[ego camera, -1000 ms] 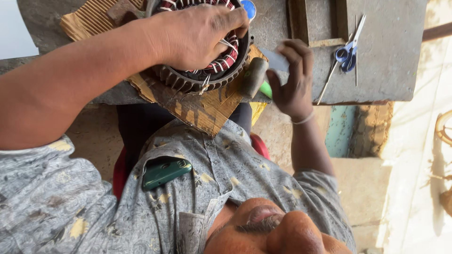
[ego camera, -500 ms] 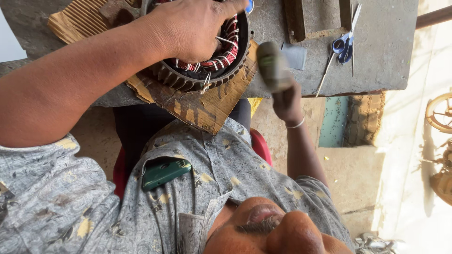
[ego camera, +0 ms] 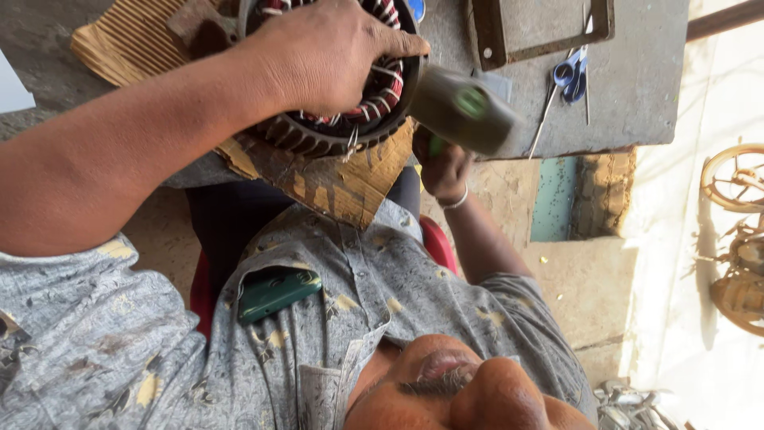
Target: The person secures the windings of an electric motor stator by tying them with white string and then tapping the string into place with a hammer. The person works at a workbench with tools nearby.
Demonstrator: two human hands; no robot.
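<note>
My left hand lies spread over a round motor stator with red and white copper windings and holds it down on the bench. My right hand is below the bench edge, shut on the green handle of a mallet. The grey mallet head is blurred with motion and sits just right of the stator, close to my left fingertips. Whether it touches the stator I cannot tell.
Torn brown cardboard lies under the stator on the grey bench. Blue-handled scissors and a rusty metal frame lie at the right. A green phone sits in my shirt pocket. Wheels stand far right.
My right hand dropped below the bench edge while the mallet head swung up and left toward the stator. My left hand stayed on the stator.
</note>
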